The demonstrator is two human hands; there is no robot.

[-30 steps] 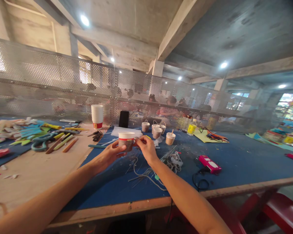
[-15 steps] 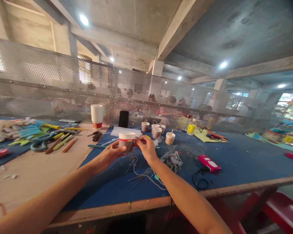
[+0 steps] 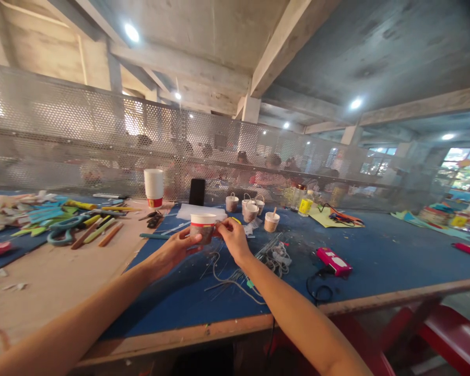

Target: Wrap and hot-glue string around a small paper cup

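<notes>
A small paper cup [image 3: 202, 225] with a white rim, a red band and a brown wrapped lower part is held above the blue table mat [image 3: 376, 266]. My left hand [image 3: 176, 248] grips it from the left and below. My right hand [image 3: 232, 237] pinches at the cup's right side with thumb and fingers; what lies between the fingertips is too small to tell. A tangle of light cord and thin wires [image 3: 238, 271] lies on the mat just below both hands.
Several small wrapped cups [image 3: 251, 210] stand behind the hands, a stack of white paper cups [image 3: 154, 186] and a black phone [image 3: 197, 191] further back. Scissors and sticks [image 3: 82, 227] lie left, a pink glue gun [image 3: 334, 261] right. A perforated metal screen [image 3: 82, 141] backs the table; people sit beyond it.
The view has tilted down slightly. Both hands stay on the cup, with my right fingers shifting a little at its side.
</notes>
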